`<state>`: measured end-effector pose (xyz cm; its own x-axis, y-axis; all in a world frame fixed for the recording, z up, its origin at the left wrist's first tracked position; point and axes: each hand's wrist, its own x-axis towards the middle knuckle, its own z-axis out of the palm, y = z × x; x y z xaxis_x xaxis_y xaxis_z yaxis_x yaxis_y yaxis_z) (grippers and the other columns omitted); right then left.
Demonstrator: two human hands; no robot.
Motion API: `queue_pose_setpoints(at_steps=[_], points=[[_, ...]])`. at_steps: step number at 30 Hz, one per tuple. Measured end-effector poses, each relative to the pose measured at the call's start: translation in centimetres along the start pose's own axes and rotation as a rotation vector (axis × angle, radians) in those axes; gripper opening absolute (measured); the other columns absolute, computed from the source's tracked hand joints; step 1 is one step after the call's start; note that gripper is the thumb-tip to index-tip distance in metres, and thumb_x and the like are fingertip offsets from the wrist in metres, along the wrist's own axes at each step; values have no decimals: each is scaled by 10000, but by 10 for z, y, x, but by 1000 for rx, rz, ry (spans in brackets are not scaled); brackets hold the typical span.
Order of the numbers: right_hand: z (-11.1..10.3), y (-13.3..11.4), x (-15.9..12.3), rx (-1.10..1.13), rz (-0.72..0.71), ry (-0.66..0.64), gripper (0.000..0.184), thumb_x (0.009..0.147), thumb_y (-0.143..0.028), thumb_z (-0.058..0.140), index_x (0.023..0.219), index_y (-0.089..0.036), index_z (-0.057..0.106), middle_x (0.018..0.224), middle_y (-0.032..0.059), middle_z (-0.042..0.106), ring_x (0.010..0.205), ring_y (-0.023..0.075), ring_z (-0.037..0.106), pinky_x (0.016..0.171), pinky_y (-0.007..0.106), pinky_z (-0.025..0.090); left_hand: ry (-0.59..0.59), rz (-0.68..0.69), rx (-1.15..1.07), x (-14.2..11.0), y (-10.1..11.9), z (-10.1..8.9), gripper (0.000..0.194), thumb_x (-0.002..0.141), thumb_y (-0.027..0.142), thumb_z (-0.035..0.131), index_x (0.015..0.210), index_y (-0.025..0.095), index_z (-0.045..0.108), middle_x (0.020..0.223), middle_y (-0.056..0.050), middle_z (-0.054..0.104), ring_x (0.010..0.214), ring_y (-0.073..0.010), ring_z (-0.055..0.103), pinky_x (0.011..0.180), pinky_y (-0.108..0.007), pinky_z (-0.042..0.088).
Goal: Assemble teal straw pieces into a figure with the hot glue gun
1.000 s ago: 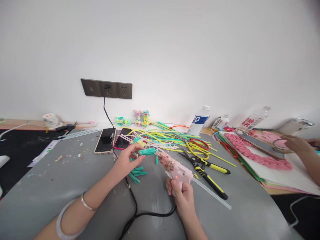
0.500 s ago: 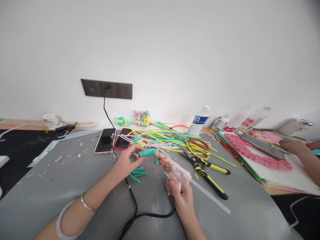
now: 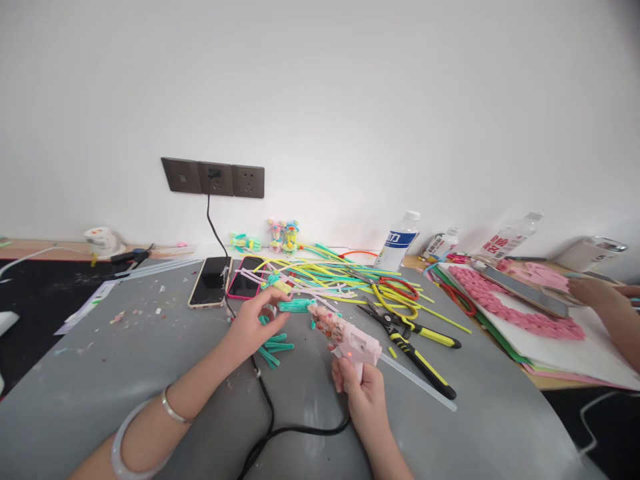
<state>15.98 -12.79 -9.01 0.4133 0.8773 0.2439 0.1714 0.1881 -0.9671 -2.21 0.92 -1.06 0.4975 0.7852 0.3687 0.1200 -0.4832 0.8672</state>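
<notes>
My left hand (image 3: pixel 253 325) pinches a short teal fuzzy stick piece (image 3: pixel 295 305) by its left end, holding it level above the grey table mat (image 3: pixel 125 360). My right hand (image 3: pixel 363 387) is wrapped round the handle of a pink glue gun (image 3: pixel 350 339). The gun's glue-crusted nozzle (image 3: pixel 316 311) touches or nearly touches the right end of the teal piece. A clear glue stick (image 3: pixel 417 383) juts from the back of the gun. More short teal pieces (image 3: pixel 273 345) lie on the mat just below my left hand.
A heap of coloured sticks (image 3: pixel 330 275), black-and-yellow pliers (image 3: pixel 415 347) and red-handled scissors (image 3: pixel 395 288) lie beyond. Two phones (image 3: pixel 210 281) rest at the back left, a water bottle (image 3: pixel 400 241) behind. The gun's black cord (image 3: pixel 280 427) loops near me. Another person's hand (image 3: pixel 595 293) works over a pink board (image 3: pixel 515 310) at right.
The glue gun has moved slightly left and forward, bringing its nozzle up to the teal piece. The other person's hand has shifted a little over the pink board.
</notes>
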Motion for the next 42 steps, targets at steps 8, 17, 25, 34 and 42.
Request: queue_pose_setpoints(at_steps=[8,17,25,34,42], points=[[2,-9,3,-43,-17,15,549,908,-562,540,502,-206,444,449,-17,427,438,120,394,444,258,285,20,18,-3,-1,2,0,132,826,200,599,954,189,627,954,-43,689,814,-165,654,630,-232,519],[3,-12,4,-62,-12,88,564,904,-595,539,500,-209,464,461,-6,460,457,136,426,467,268,325,19,4,-22,-1,0,-1,133,830,219,611,959,189,626,977,-47,668,824,-158,630,650,-230,522],[-13,-22,-8,-173,-42,249,550,976,-616,352,867,-181,671,730,78,658,674,231,613,611,318,480,42,-31,-84,2,-4,-6,143,851,265,623,975,194,619,961,-36,629,781,-146,607,671,-240,524],[-41,-14,-34,-639,12,98,566,979,-476,422,1487,-229,376,1335,134,626,1174,303,632,942,418,521,95,-80,-162,5,-13,-10,168,868,291,629,1004,197,600,972,-51,646,803,-161,631,670,-245,522],[-35,-22,-22,-754,-142,66,367,975,-391,457,1313,-259,511,1188,119,612,1089,305,619,889,455,519,115,-73,-156,5,-13,-11,180,863,290,623,1006,186,590,964,-56,622,837,-168,620,662,-237,512]])
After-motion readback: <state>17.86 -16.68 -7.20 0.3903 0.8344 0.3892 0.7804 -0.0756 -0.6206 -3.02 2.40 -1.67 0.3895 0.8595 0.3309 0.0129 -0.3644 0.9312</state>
